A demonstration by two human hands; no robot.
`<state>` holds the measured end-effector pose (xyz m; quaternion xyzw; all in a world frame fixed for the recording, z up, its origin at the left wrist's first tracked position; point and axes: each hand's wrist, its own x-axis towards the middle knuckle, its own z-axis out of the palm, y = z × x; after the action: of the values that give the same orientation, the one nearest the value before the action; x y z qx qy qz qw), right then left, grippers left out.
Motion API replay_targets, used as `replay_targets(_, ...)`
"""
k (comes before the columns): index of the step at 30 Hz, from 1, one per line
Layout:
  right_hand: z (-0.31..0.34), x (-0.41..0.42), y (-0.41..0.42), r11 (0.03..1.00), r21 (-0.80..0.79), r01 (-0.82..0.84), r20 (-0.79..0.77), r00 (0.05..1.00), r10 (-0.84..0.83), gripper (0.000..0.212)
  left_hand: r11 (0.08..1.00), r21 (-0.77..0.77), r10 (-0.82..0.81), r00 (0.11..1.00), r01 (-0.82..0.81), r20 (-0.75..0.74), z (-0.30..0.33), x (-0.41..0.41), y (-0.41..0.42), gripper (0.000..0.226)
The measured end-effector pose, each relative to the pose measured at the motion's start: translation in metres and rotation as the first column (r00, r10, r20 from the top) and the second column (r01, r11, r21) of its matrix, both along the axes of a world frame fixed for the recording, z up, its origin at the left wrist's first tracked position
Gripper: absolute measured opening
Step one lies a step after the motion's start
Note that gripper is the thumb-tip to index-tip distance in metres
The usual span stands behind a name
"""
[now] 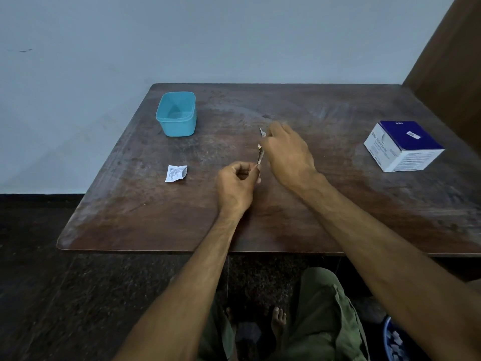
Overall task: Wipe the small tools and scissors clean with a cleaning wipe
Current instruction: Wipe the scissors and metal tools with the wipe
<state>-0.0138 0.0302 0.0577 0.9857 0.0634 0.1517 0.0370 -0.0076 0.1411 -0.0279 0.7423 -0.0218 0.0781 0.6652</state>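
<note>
A thin metal tool (260,152) with a pointed tip stands tilted over the middle of the dark wooden table (156,217). My left hand (238,187) pinches its lower end between thumb and fingers. My right hand (285,149) is closed around the tool's upper part; its palm hides whatever it presses on the tool, so a wipe cannot be made out. A torn white wipe sachet (176,173) lies flat on the table to the left of my left hand.
A light blue plastic tub (177,114) stands open at the back left of the table. A blue-and-white box of swabs (403,145) sits at the right. A wooden panel (447,61) rises at the far right. A blue bin (395,342) stands on the floor.
</note>
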Motion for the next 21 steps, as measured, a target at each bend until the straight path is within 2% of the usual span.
replay_targets(4,-0.012,-0.007,0.014,0.992,-0.037,-0.122,-0.074,0.99,0.119,0.024,0.998,0.033,0.049,0.998,-0.05,0.038,-0.001,0.002,0.001,0.027)
replay_targets(5,-0.014,-0.009,0.016,0.989,-0.044,-0.144,-0.041,0.989,0.142,0.025,0.998,0.032,0.051,0.998,-0.053,0.039,-0.001,0.002,0.001,0.028)
replay_targets(8,-0.012,0.001,0.005,0.992,-0.058,-0.111,-0.042,0.993,0.109,0.022,0.998,0.05,0.031,0.998,-0.033,0.046,-0.001,0.001,0.0,0.02)
replay_targets(10,-0.008,0.013,-0.008,0.997,0.052,-0.065,0.023,0.998,0.064,0.023,0.999,0.039,0.017,0.999,-0.019,0.05,0.0,-0.001,0.0,0.016)
replay_targets(12,-0.011,0.024,-0.021,0.955,0.288,-0.072,0.133,0.991,0.035,0.02,0.999,0.032,0.008,0.999,-0.009,0.038,-0.001,-0.001,0.001,0.017)
replay_targets(13,-0.013,0.025,-0.024,0.877,0.473,-0.081,0.162,0.987,0.004,0.019,1.0,0.031,0.003,1.0,-0.004,0.028,0.0,0.0,0.001,0.016)
replay_targets(14,-0.016,0.022,-0.024,0.747,0.658,-0.095,0.189,0.981,-0.041,0.018,1.0,0.022,-0.004,1.0,0.003,0.014,0.0,0.0,0.002,0.015)
replay_targets(16,-0.025,0.015,-0.023,0.429,0.898,-0.101,0.176,0.974,-0.139,0.015,1.0,-0.016,-0.016,1.0,0.015,-0.017,0.002,0.001,0.002,0.013)
replay_targets(18,-0.036,0.007,-0.02,0.196,0.98,-0.026,0.063,0.98,-0.187,0.018,0.999,-0.048,-0.011,0.999,0.01,-0.037,0.004,0.0,0.002,0.012)
replay_targets(19,-0.043,0.004,-0.018,0.124,0.992,0.023,0.002,0.981,-0.194,0.019,0.998,-0.062,-0.009,0.999,0.006,-0.045,0.005,0.0,0.001,0.011)
replay_targets(21,-0.053,0.0,-0.013,0.062,0.994,0.092,-0.078,0.977,-0.197,0.018,0.996,-0.085,-0.005,0.998,0.0,-0.062,0.006,-0.001,0.001,0.01)
